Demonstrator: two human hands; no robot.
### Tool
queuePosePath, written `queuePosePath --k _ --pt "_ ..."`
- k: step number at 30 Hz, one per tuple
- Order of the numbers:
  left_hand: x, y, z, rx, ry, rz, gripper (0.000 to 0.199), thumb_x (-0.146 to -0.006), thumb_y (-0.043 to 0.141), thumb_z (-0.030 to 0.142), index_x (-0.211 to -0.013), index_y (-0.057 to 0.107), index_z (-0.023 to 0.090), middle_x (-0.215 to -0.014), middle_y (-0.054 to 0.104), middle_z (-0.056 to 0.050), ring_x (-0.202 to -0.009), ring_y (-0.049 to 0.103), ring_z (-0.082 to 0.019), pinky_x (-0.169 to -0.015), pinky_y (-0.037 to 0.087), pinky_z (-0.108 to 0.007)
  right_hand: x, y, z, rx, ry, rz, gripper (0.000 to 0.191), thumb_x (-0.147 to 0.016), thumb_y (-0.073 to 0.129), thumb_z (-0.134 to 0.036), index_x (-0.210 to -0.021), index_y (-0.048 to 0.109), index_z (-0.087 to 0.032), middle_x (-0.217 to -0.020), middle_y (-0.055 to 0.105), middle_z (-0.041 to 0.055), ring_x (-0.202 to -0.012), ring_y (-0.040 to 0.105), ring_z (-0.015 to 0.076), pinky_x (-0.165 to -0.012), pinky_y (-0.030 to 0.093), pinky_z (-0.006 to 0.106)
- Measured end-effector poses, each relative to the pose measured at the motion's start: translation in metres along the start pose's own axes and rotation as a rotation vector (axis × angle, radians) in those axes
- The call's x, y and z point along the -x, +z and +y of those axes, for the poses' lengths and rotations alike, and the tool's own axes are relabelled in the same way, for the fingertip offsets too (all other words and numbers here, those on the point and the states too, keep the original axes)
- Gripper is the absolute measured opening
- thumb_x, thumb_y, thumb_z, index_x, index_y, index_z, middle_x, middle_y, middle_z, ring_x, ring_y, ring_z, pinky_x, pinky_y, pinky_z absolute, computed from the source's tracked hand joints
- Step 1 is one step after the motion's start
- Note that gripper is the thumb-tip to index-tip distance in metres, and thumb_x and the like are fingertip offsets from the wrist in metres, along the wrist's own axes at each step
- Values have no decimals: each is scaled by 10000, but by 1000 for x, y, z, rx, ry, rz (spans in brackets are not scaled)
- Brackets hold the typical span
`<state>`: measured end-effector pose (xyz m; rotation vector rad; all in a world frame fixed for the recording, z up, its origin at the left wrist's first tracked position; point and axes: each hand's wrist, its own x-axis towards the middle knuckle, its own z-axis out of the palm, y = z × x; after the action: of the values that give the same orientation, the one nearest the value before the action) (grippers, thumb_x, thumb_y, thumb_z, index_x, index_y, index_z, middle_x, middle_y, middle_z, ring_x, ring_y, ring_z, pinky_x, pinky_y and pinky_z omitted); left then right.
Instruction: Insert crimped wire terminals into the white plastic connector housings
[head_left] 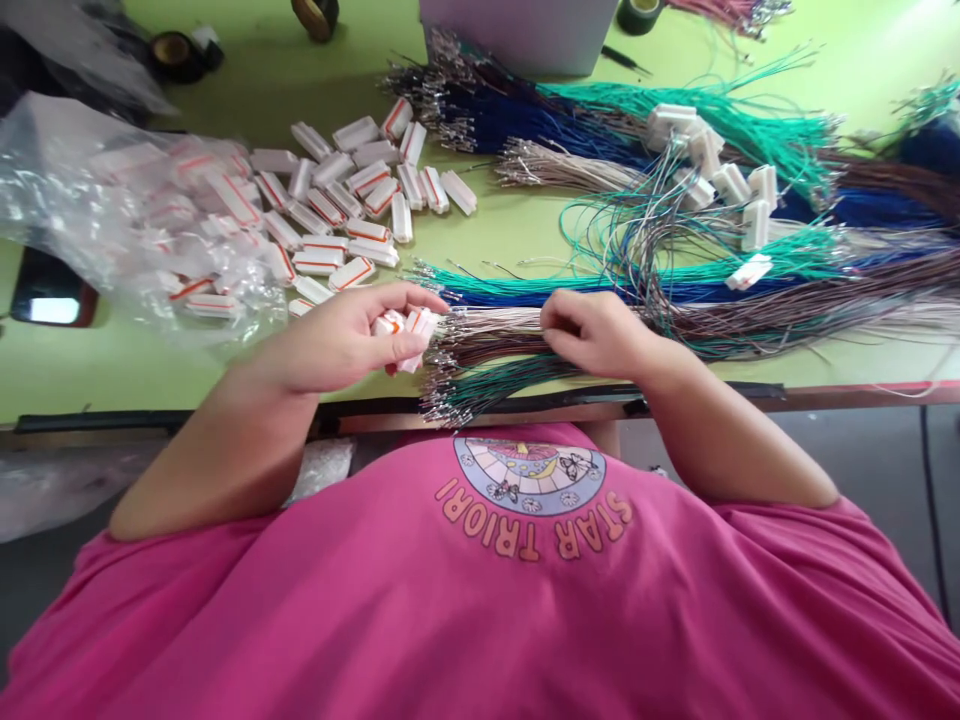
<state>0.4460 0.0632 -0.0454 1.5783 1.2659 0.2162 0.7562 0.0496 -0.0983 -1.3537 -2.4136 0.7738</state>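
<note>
Pink shirt cloth (480, 630) lies nearest the camera, just short of the table edge (375, 413). Beyond it, several white housings (416, 335) sit in the left hand (337, 338), its fingers curled around them and its thumb along the near side, close beside the metal wire tips (442, 385). In my judgement these housings could drop among the tips should that cupped hold loosen, since several pieces share it. The dark green wire bundle (510, 383) ends at the table edge and might be dragged by a brush of the shirt; the loose tangle (630, 235) farther right might snag if a wire were pulled. Pose: both forearms (225, 445) angle inward from spread elbows; the right hand (600, 330) is curled over the pale wires (502, 320), and whether its bent fingers pinch any wire cannot be told
</note>
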Motion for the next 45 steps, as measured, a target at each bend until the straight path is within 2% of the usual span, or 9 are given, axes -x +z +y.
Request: queuePosePath --k 3,7,10,12,18,22,26,37,45 --pt "6 3 -9 -44 -20 -13 544 -723 709 357 -1250 687 223 -816 668 -17 -649 623 -155 -587 490 -245 0 -18 -2 -120 46 60 284 -858 583 -305 -1091 697 -189 -652 580 -36 -601 485 127 -649 370 269" --pt "-1 9 -3 28 -18 -26 537 -749 698 294 -1278 664 210 -810 675 -23 -629 628 -148 -555 487 -242 -15 -32 -31 -146 -11 -13 319 -848 625 -310 -1137 708 -203 -704 626 -26 -648 529 123 -679 396 270" --pt "-16 15 7 173 11 -27 509 -783 691 259 -1286 647 193 -837 696 -45 -627 644 -147 -543 495 -247 -31 -22 -60 -186 -27 -37 269 -902 569 -292 -1106 706 -183 -737 646 -8 -695 563 127 -695 411 263" --pt "-26 21 9 280 73 -40 507 -787 714 258 -1282 639 183 -868 708 -55 -663 668 -157 -567 520 -255 -38 -11 -69 -247 -1 25 253 -955 497 -292 -1043 702 -171 -741 645 4 -704 568 128 -693 419 263" --pt "-42 36 -11 616 165 -155 653 -752 818 399 -1325 588 187 -953 756 -89 -751 719 -187 -565 534 -244 -23 14 -52 -431 79 131 322 -1015 385 -335 -1072 665 -186 -626 558 -35 -590 511 121 -629 409 264" --pt "-41 37 -19 661 141 -197 694 -740 843 398 -1342 575 178 -981 759 -98 -827 736 -206 -566 537 -233 -11 19 -51 -248 79 161 254 -995 431 -319 -978 647 -186 -739 630 14 -674 556 144 -659 409 279" --pt "-40 38 -19 672 135 -218 722 -748 836 390 -1368 551 154 -952 755 -97 -780 725 -188 -573 543 -239 -7 18 -58 19 -41 142 369 -1006 369 -288 -821 675 -194 -824 660 80 -755 575 179 -722 414 312" --pt "-38 40 -18 673 136 -192 615 -758 828 325 -1304 579 189 -976 695 -56 -711 673 -127 -555 542 -202 -3 18 -62 0 -8 -54 374 -989 388 -277 -851 721 -174 -767 719 65 -647 559 148 -624 314 286" --pt "-41 40 -22 657 117 -231 656 -733 843 293 -1316 567 172 -898 645 -16 -670 638 -111 -550 553 -205 -7 12 -78 410 105 -152 356 -982 391 -260 -940 732 -166 -849 764 93 -676 589 180 -591 178 332"
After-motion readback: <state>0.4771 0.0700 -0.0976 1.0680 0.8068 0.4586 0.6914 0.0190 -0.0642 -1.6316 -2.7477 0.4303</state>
